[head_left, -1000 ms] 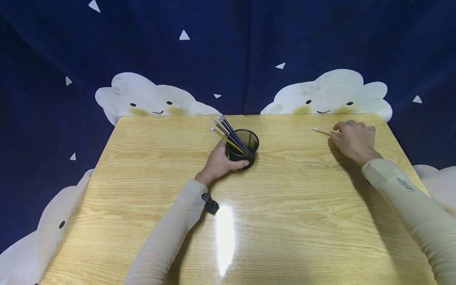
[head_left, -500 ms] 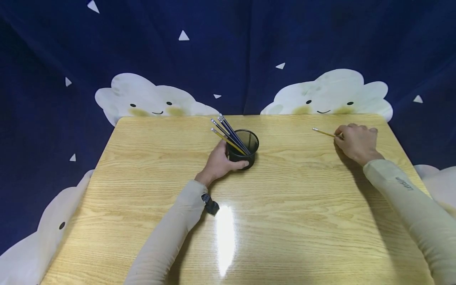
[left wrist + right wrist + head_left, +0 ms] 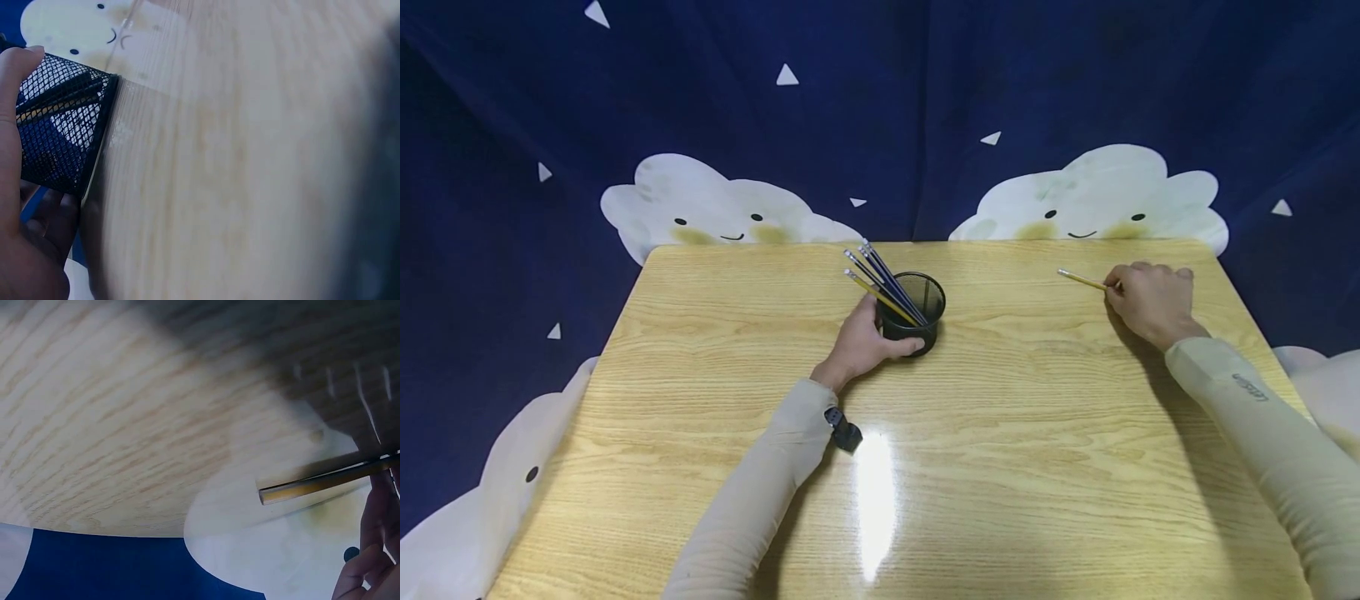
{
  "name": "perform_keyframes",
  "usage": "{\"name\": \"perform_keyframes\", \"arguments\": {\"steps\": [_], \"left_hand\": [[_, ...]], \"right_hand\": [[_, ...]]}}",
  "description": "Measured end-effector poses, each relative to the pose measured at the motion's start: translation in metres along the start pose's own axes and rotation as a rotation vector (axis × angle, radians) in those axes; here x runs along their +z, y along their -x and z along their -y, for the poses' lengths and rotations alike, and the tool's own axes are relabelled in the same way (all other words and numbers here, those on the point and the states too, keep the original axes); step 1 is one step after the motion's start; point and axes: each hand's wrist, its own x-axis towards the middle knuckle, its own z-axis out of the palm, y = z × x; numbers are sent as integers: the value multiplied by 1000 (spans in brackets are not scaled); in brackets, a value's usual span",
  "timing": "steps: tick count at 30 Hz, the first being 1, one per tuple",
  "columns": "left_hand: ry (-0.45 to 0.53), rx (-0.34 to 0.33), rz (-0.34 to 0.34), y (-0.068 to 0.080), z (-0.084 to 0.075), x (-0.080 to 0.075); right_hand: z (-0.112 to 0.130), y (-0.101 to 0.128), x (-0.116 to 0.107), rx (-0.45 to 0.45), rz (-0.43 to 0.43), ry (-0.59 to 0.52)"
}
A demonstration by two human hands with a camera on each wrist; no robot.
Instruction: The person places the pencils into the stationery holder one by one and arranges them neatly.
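Observation:
A black mesh pencil cup [image 3: 912,312] [image 3: 59,140] stands near the middle of the wooden table [image 3: 715,350], with several yellow and dark pencils [image 3: 880,282] leaning out to the left. My left hand [image 3: 867,337] grips the cup from its near left side, thumb across the front. At the far right, my right hand [image 3: 1148,298] pinches the end of a yellow pencil [image 3: 1082,279] [image 3: 325,480] that points left, low over the table. In the right wrist view the fingers [image 3: 374,550] show at the lower right edge.
A dark blue cloth with white clouds [image 3: 700,204] and small triangles hangs behind and around the table. A bright glare patch [image 3: 874,500] lies on the near tabletop. Both forearms wear beige sleeves [image 3: 760,492].
My right hand has shifted slightly right and closed its fingers on the yellow pencil's end. The left hand and the cup have stayed put.

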Motion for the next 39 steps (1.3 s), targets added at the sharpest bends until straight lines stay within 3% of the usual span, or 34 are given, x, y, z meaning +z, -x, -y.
{"name": "perform_keyframes", "arguments": {"steps": [6, 13, 22, 39], "left_hand": [[1, -8, 3, 0, -1, 0], [3, -5, 5, -1, -2, -1], [5, -14, -1, 3, -3, 0], [1, -22, 3, 2, -2, 0]], "right_hand": [[2, 1, 0, -6, -33, -5], [15, 4, -6, -70, -133, -41], [46, 8, -15, -143, -244, -110], [111, -4, -31, -279, -470, -355]]}}
